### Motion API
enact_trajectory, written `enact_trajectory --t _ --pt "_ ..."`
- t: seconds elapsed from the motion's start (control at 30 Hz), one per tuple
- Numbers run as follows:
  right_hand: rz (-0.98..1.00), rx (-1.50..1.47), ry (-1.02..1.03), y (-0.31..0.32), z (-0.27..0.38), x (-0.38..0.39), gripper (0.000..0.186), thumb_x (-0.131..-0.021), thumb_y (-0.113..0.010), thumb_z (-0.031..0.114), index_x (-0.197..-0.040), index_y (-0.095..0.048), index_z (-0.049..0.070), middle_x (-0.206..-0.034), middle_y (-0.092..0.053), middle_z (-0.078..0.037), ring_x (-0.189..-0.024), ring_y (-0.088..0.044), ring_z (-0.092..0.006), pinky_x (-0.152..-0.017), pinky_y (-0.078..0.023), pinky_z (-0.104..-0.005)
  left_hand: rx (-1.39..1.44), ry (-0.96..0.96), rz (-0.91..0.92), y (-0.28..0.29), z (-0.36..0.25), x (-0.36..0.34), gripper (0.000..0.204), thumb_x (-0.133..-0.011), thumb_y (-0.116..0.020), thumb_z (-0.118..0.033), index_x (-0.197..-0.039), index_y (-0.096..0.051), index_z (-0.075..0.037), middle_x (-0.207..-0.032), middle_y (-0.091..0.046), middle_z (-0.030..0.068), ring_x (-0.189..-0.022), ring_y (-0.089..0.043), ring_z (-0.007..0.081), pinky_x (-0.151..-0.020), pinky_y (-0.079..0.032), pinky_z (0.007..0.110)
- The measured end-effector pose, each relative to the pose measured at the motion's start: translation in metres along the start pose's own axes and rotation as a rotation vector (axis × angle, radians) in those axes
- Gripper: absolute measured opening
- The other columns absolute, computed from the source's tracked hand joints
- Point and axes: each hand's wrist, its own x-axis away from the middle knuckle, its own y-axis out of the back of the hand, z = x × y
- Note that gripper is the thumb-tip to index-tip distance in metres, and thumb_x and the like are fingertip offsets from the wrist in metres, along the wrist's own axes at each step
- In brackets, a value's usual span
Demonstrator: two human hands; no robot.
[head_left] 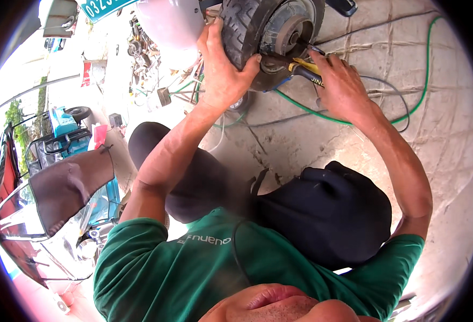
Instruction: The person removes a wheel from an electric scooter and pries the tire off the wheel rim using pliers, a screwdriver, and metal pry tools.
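Observation:
A wheel with a black treaded tyre [240, 33] and a grey metal hub [286, 28] is at the top centre, beside a pale rounded body panel [173, 24]. My left hand [223, 72] is spread against the tyre, the thumb resting on its near sidewall and the fingers reaching up its tread. On the other side, my right hand [339, 85] is closed round pliers [305, 72] with yellow and black handles. Their dark metal end lies against the hub's lower part. Close to my right fingertips, a thin dark piece points at the hub's centre; its kind is unclear.
A green hose [427, 70] and dark cables curve over the dusty floor at the right. Loose metal parts [136, 48] lie left of the panel. A blue three-wheeled vehicle [67, 129] with a brown cover [74, 185] stands further left. My bent knees [327, 214] are below the wheel.

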Motion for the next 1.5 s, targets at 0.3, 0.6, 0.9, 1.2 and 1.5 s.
enact_trajectory --t 0.3,0.6,0.9,1.2,1.5 --pt "0.452 -0.410 -0.210 0.025 0.005 -0.011 0.046 -0.085 -0.060 0.021 -0.123 -0.057 -0.005 -0.107 -0.066 -0.028 -0.108 -0.065 -0.0426 -0.094 -0.050 -0.0463 -0.076 -0.010 0.000 0.000 0.007 -0.002 0.111 -0.071 -0.090 -0.016 -0.155 -0.021 0.002 -0.145 -0.031 0.0332 -0.133 -0.039 0.0506 -0.110 -0.042 0.054" --pt "0.689 -1.129 -0.384 -0.027 0.009 0.027 0.039 -0.091 -0.062 0.016 -0.125 -0.057 0.000 -0.099 -0.066 -0.010 -0.082 -0.061 -0.0138 -0.070 -0.049 -0.0325 -0.122 -0.071 0.028 -0.001 0.031 -0.001 0.105 -0.076 -0.084 -0.013 -0.157 -0.019 0.002 -0.144 -0.034 0.0339 -0.130 -0.043 0.0507 -0.106 -0.045 0.053" --pt "1.034 -2.388 -0.208 -0.085 0.018 0.040 0.054 -0.093 -0.061 0.020 -0.143 -0.048 0.004 -0.115 -0.060 -0.010 -0.093 -0.060 -0.0172 -0.086 -0.050 -0.0359 -0.094 -0.133 0.003 0.002 0.035 0.001 0.105 -0.074 -0.085 -0.010 -0.156 -0.021 0.001 -0.143 -0.036 0.0314 -0.129 -0.044 0.0489 -0.106 -0.044 0.054" --pt "0.568 -2.202 -0.279 -0.127 0.064 0.049 0.051 -0.095 -0.058 0.009 -0.144 -0.047 0.002 -0.109 -0.062 -0.010 -0.090 -0.061 -0.0192 -0.081 -0.052 -0.0380 -0.079 -0.088 -0.015 0.002 0.019 0.007 0.102 -0.074 -0.085 -0.012 -0.154 -0.023 0.002 -0.144 -0.036 0.0312 -0.130 -0.042 0.0487 -0.107 -0.043 0.053" --pt "0.034 -2.132 -0.316 -0.172 0.138 0.024 0.036 -0.097 -0.058 0.005 -0.132 -0.049 0.002 -0.096 -0.060 -0.003 -0.077 -0.059 -0.0122 -0.070 -0.050 -0.0299 -0.014 0.024 0.010 -0.002 0.003 0.012 0.095 -0.085 -0.080 -0.018 -0.155 -0.021 0.008 -0.145 -0.035 0.0317 -0.132 -0.041 0.0453 -0.114 -0.035 0.052"
